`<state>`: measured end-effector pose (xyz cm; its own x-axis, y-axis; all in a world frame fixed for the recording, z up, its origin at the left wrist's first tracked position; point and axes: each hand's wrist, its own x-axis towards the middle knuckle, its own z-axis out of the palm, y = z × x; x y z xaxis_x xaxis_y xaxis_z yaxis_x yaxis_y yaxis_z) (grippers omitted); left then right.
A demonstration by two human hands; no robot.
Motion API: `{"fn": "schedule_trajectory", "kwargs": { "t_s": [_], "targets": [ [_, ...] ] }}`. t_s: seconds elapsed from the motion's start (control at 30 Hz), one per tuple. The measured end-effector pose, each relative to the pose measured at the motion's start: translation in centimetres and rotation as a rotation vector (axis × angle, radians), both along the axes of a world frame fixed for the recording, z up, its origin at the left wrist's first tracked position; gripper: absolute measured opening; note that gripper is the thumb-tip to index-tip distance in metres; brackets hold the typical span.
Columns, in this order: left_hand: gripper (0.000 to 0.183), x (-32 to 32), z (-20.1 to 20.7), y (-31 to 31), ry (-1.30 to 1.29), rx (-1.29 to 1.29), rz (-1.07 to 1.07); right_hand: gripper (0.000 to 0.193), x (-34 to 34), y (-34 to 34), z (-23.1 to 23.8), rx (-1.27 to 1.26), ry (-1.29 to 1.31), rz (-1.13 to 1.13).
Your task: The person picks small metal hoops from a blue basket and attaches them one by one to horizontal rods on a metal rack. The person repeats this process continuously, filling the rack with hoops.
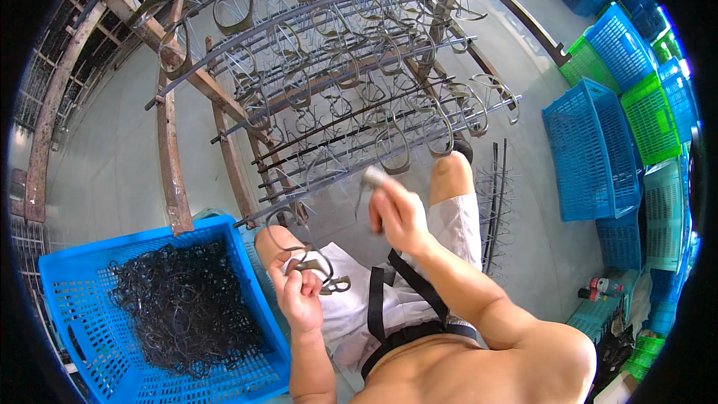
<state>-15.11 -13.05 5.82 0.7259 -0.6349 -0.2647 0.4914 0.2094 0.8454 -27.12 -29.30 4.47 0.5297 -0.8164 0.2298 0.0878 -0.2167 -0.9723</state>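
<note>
1. The biggest thing in my view is the rusty metal rack of long grey rods (336, 67), which spans the upper half; dull metal loop-shaped pieces (393, 150) hang along its rods in rows.

2. Next comes the stack of blue and green slatted plastic crates (598, 142) against the right side, on the pale concrete floor (112, 150).

3. At lower left sits the bright blue perforated plastic basket (60, 307), just beside my left knee. A tangled heap of thin black wire loops (187, 307) fills its middle.

4. My right hand (400, 213) is raised in front of the rack's lowest rods, fingers curled shut around a small grey metal piece (372, 177). That piece is blurred, so I cannot tell its exact shape; it sits close below the nearest hanging loops, and I cannot tell whether it touches a rod.

5. My left hand (299, 292) is lower, above my lap in white shorts (456, 232), between the basket and my right forearm. Its fingers are closed on a small bunch of dull bronze-coloured metal loops (318, 269), which stick out toward the right from the fingertips.

6. Smallest, far right on the floor near the crates, a little red-capped bottle (598, 284) lies by a teal crate.
</note>
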Motion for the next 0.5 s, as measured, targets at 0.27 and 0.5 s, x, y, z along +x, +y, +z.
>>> {"fn": "schedule_trajectory", "kwargs": {
  "t_s": [0.27, 0.5],
  "targets": [
    [0.025, 0.7, -0.3, 0.5, 0.029, -0.037, -0.064, 0.031, 8.1, -1.4, -4.0, 0.317, -0.079, -0.558],
    [0.01, 1.2, -0.6, -0.4, -0.006, -0.041, 0.021, 0.031, 7.8, -1.7, -3.6, 0.467, -0.116, -0.52]
  ]
}}
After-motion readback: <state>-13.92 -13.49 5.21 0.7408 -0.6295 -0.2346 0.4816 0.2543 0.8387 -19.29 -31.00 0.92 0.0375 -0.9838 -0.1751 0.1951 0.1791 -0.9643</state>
